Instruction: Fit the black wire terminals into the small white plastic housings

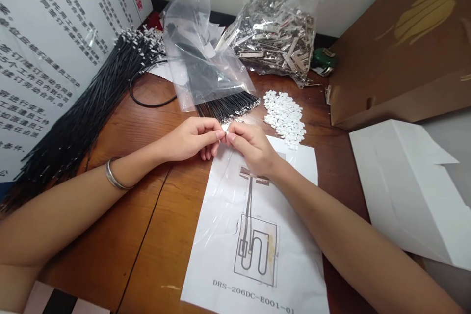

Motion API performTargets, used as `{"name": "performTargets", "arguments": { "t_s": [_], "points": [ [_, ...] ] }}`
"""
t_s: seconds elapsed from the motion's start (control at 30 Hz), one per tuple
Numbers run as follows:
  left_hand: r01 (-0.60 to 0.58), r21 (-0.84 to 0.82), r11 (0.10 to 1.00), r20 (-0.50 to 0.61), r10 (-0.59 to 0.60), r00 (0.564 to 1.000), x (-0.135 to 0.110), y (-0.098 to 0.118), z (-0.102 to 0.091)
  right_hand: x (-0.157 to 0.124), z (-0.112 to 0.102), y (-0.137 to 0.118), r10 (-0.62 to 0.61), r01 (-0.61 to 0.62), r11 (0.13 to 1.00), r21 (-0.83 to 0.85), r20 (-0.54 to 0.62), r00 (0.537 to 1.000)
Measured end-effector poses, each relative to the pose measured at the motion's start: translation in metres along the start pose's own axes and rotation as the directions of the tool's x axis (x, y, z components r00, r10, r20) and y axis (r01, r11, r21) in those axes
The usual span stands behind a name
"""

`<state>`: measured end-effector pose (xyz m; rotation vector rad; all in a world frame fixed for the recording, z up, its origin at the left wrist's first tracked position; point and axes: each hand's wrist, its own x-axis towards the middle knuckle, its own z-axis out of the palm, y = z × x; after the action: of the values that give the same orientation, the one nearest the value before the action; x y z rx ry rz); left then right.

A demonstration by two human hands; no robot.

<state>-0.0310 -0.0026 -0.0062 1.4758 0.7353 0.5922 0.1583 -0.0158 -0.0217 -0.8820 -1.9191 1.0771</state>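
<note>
My left hand (195,138) and my right hand (252,144) meet above the top of a printed drawing sheet (217,250), fingertips pinched together. Between them shows a tiny white piece, apparently a plastic connector housing (225,128), at the right fingertips. What the left fingers pinch is mostly hidden. Just beyond lies a bundle of black wires (224,106) with shiny metal ends, partly inside a clear plastic bag (184,59). A pile of small white connector housings (284,117) lies to the right of the wires.
Black wires with white ends (88,93) are heaped at left against a printed board (47,34). A clear bag of metal strips (275,34) stands at the back, beside a green roll (324,61). A brown cardboard box (401,44) and white folded card (401,186) flank the right.
</note>
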Motion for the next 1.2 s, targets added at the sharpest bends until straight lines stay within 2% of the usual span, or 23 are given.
{"name": "performTargets", "arguments": {
  "t_s": [0.17,0.27,0.33,0.43,0.53,0.63,0.73,0.83,0.9,1.07,1.2],
  "points": [
    [0.017,0.032,0.999,-0.009,-0.017,1.000,0.000,0.000,0.000,0.001,0.002,0.001,0.002,-0.005,0.997,-0.083,-0.041,0.999],
    [0.022,0.033,0.999,-0.011,-0.022,1.000,0.000,0.000,0.001,0.000,0.004,0.001,0.021,-0.025,0.998,-0.061,-0.060,0.998],
    [0.032,0.022,0.999,-0.007,-0.032,0.999,0.000,0.001,0.002,0.001,0.004,0.002,0.076,-0.073,0.997,0.039,-0.094,0.993],
    [0.057,0.003,0.998,0.002,-0.057,0.998,-0.001,0.002,0.002,0.003,0.003,0.006,0.211,-0.150,0.939,0.310,-0.172,0.962],
    [0.074,-0.068,0.995,0.067,-0.070,0.995,-0.002,0.003,-0.003,0.007,-0.001,0.011,0.284,-0.110,0.839,0.533,-0.256,0.924],
    [0.037,-0.234,0.972,0.171,0.003,0.985,-0.003,0.002,-0.010,0.010,-0.005,0.012,0.345,-0.087,0.765,0.638,-0.293,0.892],
    [-0.007,-0.322,0.947,0.198,0.075,0.977,-0.004,0.000,-0.014,0.011,-0.007,0.011,0.401,-0.091,0.708,0.700,-0.292,0.868],
    [-0.020,-0.281,0.960,0.154,0.065,0.986,-0.003,-0.001,-0.011,0.011,-0.008,0.010,0.410,-0.067,0.668,0.741,-0.291,0.864],
    [-0.049,-0.236,0.971,0.080,0.070,0.994,-0.002,0.000,-0.007,0.011,-0.008,0.011,0.404,-0.051,0.660,0.749,-0.297,0.865],
    [-0.129,-0.112,0.985,-0.082,0.120,0.989,-0.001,0.004,-0.001,0.012,-0.008,0.013,0.411,-0.036,0.658,0.752,-0.318,0.854],
    [-0.133,-0.120,0.984,-0.179,0.111,0.978,0.000,0.003,-0.003,0.012,-0.007,0.013,0.417,-0.062,0.679,0.731,-0.315,0.853]
  ]
}}
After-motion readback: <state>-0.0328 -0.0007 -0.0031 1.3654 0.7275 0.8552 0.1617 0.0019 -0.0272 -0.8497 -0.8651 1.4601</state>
